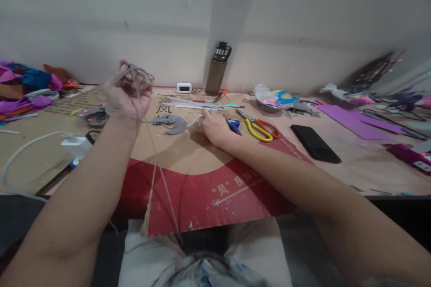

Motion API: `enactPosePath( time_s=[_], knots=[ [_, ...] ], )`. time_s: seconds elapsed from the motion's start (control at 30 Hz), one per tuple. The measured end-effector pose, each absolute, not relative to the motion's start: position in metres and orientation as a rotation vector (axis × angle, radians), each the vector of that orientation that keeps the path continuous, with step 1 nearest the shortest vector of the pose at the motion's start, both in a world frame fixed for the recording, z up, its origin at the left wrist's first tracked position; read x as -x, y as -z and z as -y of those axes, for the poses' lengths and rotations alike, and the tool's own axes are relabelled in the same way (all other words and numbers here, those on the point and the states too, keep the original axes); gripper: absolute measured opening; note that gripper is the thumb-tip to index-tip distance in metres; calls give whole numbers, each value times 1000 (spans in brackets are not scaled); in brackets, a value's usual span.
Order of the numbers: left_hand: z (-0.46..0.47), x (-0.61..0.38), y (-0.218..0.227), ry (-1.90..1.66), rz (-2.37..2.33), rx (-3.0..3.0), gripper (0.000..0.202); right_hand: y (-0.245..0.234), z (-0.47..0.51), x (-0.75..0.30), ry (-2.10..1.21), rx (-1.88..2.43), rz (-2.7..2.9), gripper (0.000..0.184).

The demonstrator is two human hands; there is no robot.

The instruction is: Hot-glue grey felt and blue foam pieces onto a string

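Observation:
My left hand is raised above the cardboard with its fingers curled around a loose bundle of grey yarn. One strand hangs from it across the cardboard to the front edge. Low over the cardboard, my right hand has its fingers bent down beside some crumpled clear plastic; the fingertips are partly hidden, and what they grip I cannot make out. Just right of that hand lies a blue tool, probably a glue gun. A grey crescent-shaped piece lies between my hands.
Scissors with yellow and red handles and a black phone lie to the right. Behind stand a bottle and a small white clock. A bowl holds scraps. A white charger with a cable is at left.

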State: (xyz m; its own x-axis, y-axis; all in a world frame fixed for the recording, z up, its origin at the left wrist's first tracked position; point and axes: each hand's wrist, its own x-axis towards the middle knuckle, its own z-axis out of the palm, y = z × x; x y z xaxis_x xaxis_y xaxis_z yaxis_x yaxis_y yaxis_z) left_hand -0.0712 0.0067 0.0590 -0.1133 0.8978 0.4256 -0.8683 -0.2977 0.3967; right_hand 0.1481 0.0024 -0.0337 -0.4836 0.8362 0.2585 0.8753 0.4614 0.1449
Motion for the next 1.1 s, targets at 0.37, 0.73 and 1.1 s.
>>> enactPosePath(
  time_s=[0.37,0.73,1.1],
  knots=[
    [-6,69,-60,-1738,-137,-659,22,34,22,-147,672,1279,2645,24],
    [-6,68,-55,-1689,-161,-710,19,26,74,-216,115,1213,2252,29],
    [-9,63,-47,-1678,-213,-743,15,36,27,-231,85,1864,2105,48]
  ],
)
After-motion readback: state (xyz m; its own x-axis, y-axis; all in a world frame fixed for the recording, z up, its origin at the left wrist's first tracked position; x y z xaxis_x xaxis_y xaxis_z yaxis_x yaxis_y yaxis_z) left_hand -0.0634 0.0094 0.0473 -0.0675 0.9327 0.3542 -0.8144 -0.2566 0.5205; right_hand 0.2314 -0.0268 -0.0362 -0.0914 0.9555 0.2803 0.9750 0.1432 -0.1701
